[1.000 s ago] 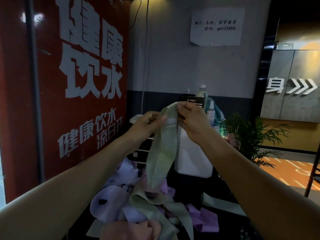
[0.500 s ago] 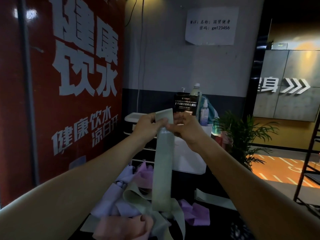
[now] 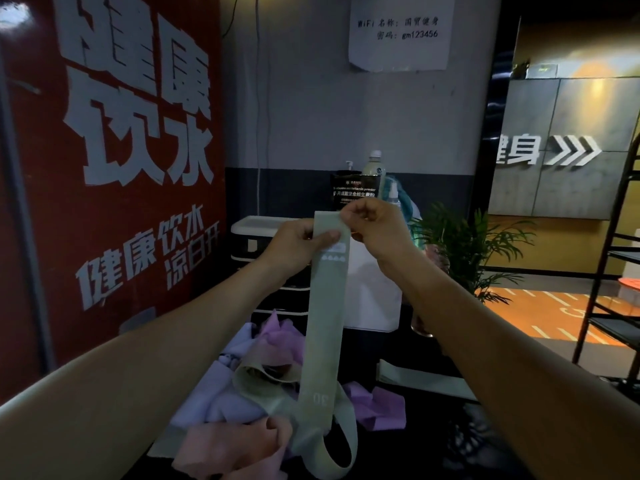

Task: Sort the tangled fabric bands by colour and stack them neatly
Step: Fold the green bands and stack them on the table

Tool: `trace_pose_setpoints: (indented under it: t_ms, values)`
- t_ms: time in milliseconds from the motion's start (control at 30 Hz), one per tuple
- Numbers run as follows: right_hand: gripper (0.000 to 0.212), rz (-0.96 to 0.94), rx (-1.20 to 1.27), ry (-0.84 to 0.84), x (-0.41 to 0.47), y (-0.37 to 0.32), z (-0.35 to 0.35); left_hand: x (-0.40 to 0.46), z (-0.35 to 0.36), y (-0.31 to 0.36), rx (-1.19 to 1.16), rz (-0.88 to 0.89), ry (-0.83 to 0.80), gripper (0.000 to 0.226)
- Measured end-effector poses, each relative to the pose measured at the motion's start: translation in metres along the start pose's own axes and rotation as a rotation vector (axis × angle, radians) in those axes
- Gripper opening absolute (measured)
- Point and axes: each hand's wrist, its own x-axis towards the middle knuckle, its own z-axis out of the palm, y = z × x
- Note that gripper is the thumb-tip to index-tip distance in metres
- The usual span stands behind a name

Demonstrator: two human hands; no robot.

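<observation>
Left hand (image 3: 294, 242) and right hand (image 3: 375, 225) both pinch the top edge of a green band (image 3: 325, 317) with curled fingers, holding it upright. Its lower end hangs into the tangled pile (image 3: 256, 393) of purple, pink and green bands directly below

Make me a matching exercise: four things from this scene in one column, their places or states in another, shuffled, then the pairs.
1. green band
2. pink band
3. potted plant
4. paper notice

A. taped on the grey wall
B. hangs straight from both hands
C. stands right of the white cabinet
D. lies nearest the camera in the pile

Pairs: 1-B, 2-D, 3-C, 4-A
</observation>
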Motion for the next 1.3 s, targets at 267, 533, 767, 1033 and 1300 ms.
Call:
trace_pose_setpoints:
  t_ms: [267, 533, 767, 1033, 1300]
  values:
    - [0.025, 0.14, 0.073, 0.368, 0.008, 0.011, -0.056, -0.002, 0.058, -0.049, 0.083, -0.18, -0.177, 0.003]
    - [0.036, 0.359, -0.004, 0.558, -0.029, 0.081, -0.135, 0.008, 0.101, -0.092, 0.31, -0.118, -0.204, 0.042]
    - [0.031, 0.59, 0.019, 0.454, -0.066, 0.146, -0.186, 0.021, 0.141, -0.121, 0.483, -0.105, -0.327, 0.033]
    - [0.025, 0.667, -0.016, 0.593, -0.088, 0.194, -0.226, 0.027, 0.17, -0.149, 0.412, -0.164, -0.609, 0.015]
    - [0.027, 0.808, -0.044, 0.757, -0.108, 0.25, -0.259, 0.04, 0.152, -0.202, 0.735, -0.243, -0.665, 0.013]
